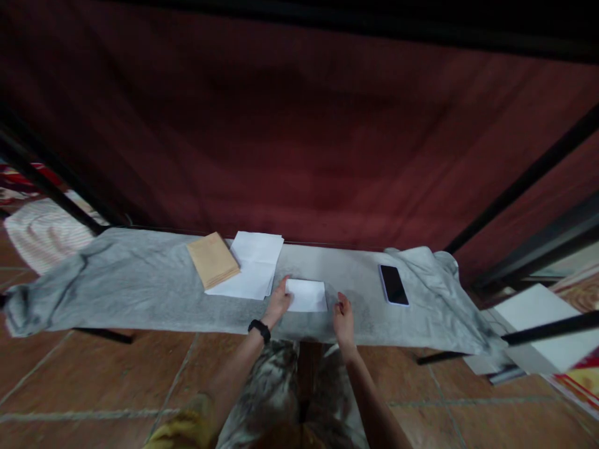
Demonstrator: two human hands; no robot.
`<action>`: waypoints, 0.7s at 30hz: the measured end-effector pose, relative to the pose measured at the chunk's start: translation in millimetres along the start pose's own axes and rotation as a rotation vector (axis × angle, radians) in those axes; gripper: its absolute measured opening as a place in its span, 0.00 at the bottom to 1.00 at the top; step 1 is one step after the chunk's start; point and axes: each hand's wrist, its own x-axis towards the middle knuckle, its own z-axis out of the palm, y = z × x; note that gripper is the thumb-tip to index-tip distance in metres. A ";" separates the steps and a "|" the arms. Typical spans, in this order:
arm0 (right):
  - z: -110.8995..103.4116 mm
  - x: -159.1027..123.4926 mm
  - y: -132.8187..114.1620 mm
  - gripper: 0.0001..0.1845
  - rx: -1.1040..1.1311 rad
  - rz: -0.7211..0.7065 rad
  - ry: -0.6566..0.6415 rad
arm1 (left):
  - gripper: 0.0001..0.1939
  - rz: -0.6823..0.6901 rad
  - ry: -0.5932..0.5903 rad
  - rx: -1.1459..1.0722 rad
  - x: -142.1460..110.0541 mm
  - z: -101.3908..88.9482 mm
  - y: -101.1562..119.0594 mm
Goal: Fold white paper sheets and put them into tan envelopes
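Left fingers (283, 287) closed on the paper (307, 296) at its left edge, thumb by the upper corner; what's beneath the edge I can't see. Right fingers (344, 300) loosely curled, partly spread, nothing visible in them. I read them as just off the paper's right edge, near but not touching.

Paper is a small white rectangle, flat on the grey-draped counter (154, 280), straight ahead between both hands. Looks like it may be a folded sheet; layers too fine for me to make out.

Progress, my judgement: partway at best. Done: one piece sits small and squared up in front. Left over: larger white sheets (256, 265) lie flat to the left of it, slightly fanned, with a faint crease across the top one. Can't count them on my feed. Tan envelopes (213, 259) are stacked askew, overlapping the sheets' left side, neither hand on them. I can't tell if anything's inside.

Phone (394, 285) lies face up, screen dark, well right of the right hand. Black watch (259, 331) on the left wrist, clear of the paper.
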 end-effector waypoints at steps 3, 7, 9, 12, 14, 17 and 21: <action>2.1 -0.6 4.7 0.24 -0.299 -0.266 -0.077 | 0.35 0.027 0.024 0.108 2.7 -1.8 0.5; 20.2 0.7 8.4 0.27 -0.576 -0.522 -0.197 | 0.32 0.082 0.083 0.244 -12.3 10.1 4.2; 29.1 2.4 9.2 0.27 -0.698 -0.618 -0.223 | 0.28 0.160 0.103 0.409 -22.4 20.6 5.7; 37.9 3.4 9.9 0.26 -0.865 -0.706 -0.244 | 0.25 0.339 0.022 0.661 -31.6 37.2 6.3; 40.4 2.9 10.2 0.26 -0.957 -0.728 -0.247 | 0.26 0.406 -0.057 0.732 -32.1 45.5 5.2; 40.6 2.9 9.6 0.26 -1.058 -0.747 -0.250 | 0.27 0.416 -0.111 0.788 -26.9 50.5 1.0; 38.1 8.4 7.6 0.27 -1.117 -0.724 -0.241 | 0.29 0.347 -0.086 0.794 -19.1 47.0 -6.4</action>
